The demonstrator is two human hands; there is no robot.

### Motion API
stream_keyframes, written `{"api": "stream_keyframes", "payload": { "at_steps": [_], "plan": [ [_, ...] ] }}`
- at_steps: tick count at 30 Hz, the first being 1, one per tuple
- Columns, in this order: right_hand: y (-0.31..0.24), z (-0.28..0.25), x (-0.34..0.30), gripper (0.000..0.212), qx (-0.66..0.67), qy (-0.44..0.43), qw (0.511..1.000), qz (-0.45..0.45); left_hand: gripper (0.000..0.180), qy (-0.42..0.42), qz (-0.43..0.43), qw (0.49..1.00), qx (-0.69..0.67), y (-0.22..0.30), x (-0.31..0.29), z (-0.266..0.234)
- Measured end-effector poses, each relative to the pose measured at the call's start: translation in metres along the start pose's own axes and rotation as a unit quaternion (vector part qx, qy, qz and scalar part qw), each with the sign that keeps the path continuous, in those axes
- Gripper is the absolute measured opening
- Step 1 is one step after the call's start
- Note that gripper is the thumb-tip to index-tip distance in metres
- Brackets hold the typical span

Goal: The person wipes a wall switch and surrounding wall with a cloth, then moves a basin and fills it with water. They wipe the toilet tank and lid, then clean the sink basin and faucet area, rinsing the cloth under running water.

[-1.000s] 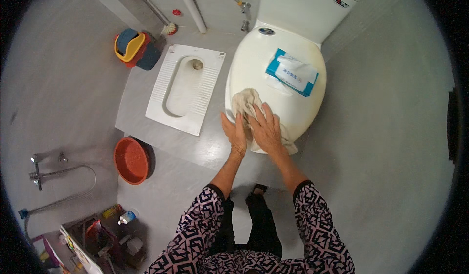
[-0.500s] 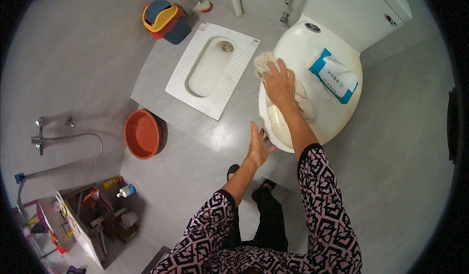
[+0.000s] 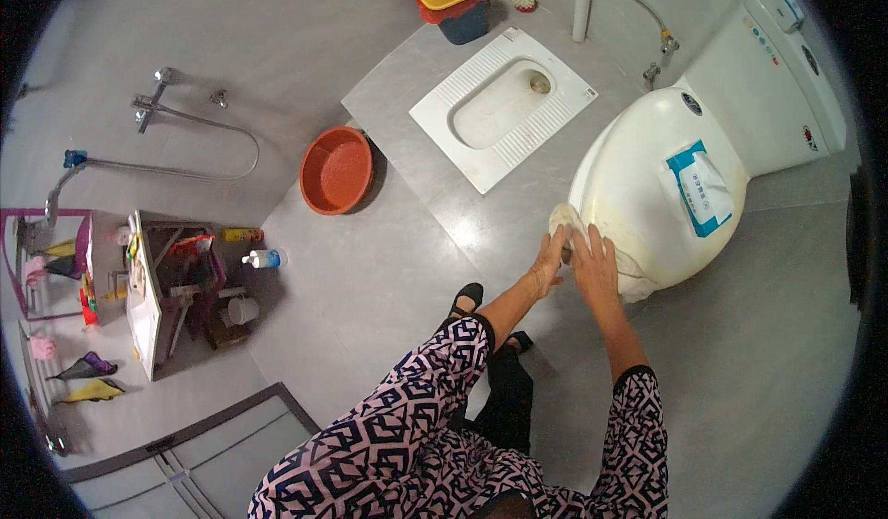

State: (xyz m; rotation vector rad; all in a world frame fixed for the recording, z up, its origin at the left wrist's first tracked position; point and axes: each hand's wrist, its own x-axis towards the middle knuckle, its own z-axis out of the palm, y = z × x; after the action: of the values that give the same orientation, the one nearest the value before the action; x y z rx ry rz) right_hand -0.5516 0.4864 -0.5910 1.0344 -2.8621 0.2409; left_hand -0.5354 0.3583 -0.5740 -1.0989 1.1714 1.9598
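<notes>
At the near front edge of the white toilet's closed lid (image 3: 647, 163), a beige cloth (image 3: 635, 280) hangs partly over the rim. My right hand (image 3: 595, 265) presses on it and holds it, fingers stretched along the cloth. Close beside it, my left hand (image 3: 542, 267) has its fingers at the cloth's raised left end and seems to grip it, with the thumb lower down. What lies under the fingers is hidden. A blue and white wipes pack (image 3: 701, 191) rests on the lid, to the right of both hands.
A white squat pan (image 3: 499, 107) is set in the floor to the left. Farther left sits a red-brown basin (image 3: 335, 172). A bin (image 3: 458, 10) and a brush (image 3: 524, 1) stand by the far wall. A cluttered shelf (image 3: 176, 288) and a pump bottle (image 3: 265, 258) are at the left.
My right hand has drawn the cloth from the lid's left side toward me, to the front edge. My left hand has come up to the cloth. The view has shifted, moving everything across the picture.
</notes>
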Motion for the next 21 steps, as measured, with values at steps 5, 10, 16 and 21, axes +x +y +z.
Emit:
{"api": "stream_keyframes", "payload": {
  "at_steps": [5,10,16,21],
  "plan": [
    [0.023,-0.008,-0.053,0.031,-0.007,-0.026,0.999,-0.045,0.086,-0.017,-0.043,0.996,0.078,-0.014,0.011,-0.005],
    [0.049,0.006,-0.101,0.024,0.131,-0.073,0.984,0.098,0.073,0.005,-0.019,0.992,0.126,-0.018,0.027,-0.024],
    [0.111,0.029,-0.082,0.039,0.326,0.213,0.773,0.501,0.060,0.029,0.039,0.986,0.160,0.000,0.022,-0.015],
    [0.099,0.050,-0.049,0.052,0.091,0.105,0.760,0.635,0.051,-0.031,0.014,0.985,0.169,0.005,0.017,0.029]
  ]
}}
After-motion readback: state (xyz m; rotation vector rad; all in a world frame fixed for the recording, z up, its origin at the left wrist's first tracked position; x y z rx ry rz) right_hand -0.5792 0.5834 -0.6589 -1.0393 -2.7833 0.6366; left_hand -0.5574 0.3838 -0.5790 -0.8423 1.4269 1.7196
